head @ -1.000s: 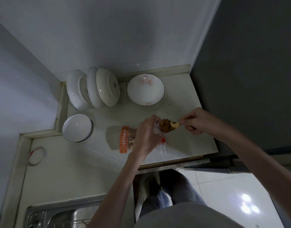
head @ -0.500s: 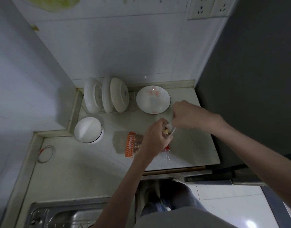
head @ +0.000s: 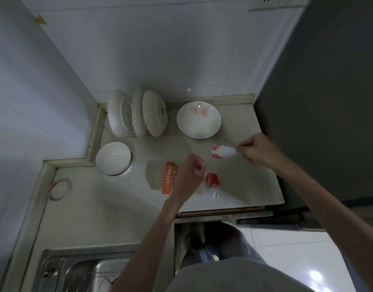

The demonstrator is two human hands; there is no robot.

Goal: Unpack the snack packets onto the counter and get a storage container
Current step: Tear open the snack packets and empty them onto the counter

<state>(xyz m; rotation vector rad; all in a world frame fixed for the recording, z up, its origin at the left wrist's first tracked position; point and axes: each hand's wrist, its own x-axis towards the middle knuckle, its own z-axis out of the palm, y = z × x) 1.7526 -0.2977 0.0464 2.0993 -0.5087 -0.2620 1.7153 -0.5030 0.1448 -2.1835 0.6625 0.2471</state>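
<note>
Right hand: the right hand [head: 258, 150] reaches out over the counter with fingers curled, pinching one end of a white-and-red snack packet [head: 223, 152] held just above the surface.
Left hand: the left hand [head: 188, 175] is curled round crumpled clear plastic bag [head: 212, 182] with a red label; the forearm comes up from the lower middle of the view.
Other packet: an orange-patterned snack packet [head: 168, 178] lies flat on the counter, just left of the left hand and partly hidden by it.
Counter: the pale stone counter [head: 244, 186] runs into a corner.
Dishes: white plates [head: 137, 113] stand on edge at the back; a white bowl with pink marks [head: 199, 119] sits beside them, open side up, and a plain white bowl [head: 113, 158] sits nearer the left.
Sink: a steel sink [head: 76, 270] shows at lower left.
Room: white tiled walls [head: 160, 49], a dark grey appliance side [head: 328, 102] on the right, and wall sockets [head: 274, 2] at the top edge.
</note>
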